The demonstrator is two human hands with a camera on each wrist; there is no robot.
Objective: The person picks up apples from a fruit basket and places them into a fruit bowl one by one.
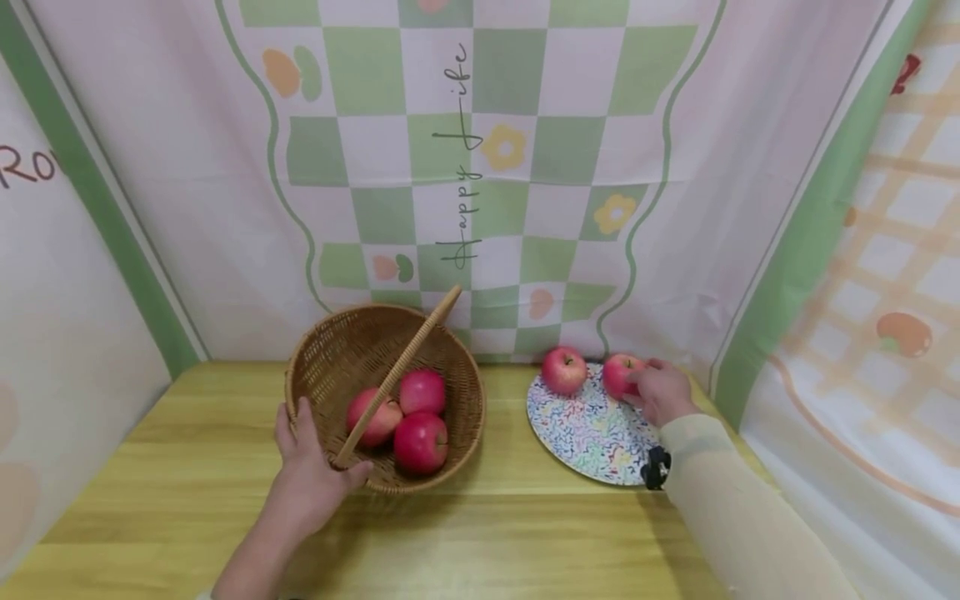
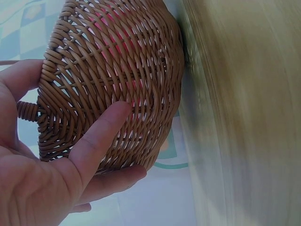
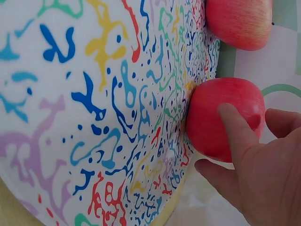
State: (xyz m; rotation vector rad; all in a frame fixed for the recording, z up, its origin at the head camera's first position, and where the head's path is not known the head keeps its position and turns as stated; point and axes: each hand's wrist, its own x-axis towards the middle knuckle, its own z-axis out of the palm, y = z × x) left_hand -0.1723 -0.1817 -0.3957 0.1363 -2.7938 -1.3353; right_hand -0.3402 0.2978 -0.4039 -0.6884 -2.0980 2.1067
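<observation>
Brown woven wicker basket [image 1: 390, 375] with a hoop handle is stood on the yellow wooden worktop [image 1: 487, 533], steadied at its near wall by the left hand [image 1: 311, 475], thumb and fingers spread round the weave. It is judged light, stiff, best gripped at the rim. A round red apple [image 1: 621, 373], firm, smooth and bruisable, is clasped by the curled right hand [image 1: 663, 392] on the squiggle-patterned round plate [image 1: 592, 433].

My left hand [image 1: 311, 475] reaches forward over the near middle of the worktop, forearm bare, palm turned inward, fingers spread and lightly bent, thumb out to the right. My right hand [image 1: 662, 392] stretches toward the far right corner of the worktop, arm in a pale sleeve with a small black clip at the wrist, fingers [image 3: 237, 132] curled forward and gripping.
</observation>
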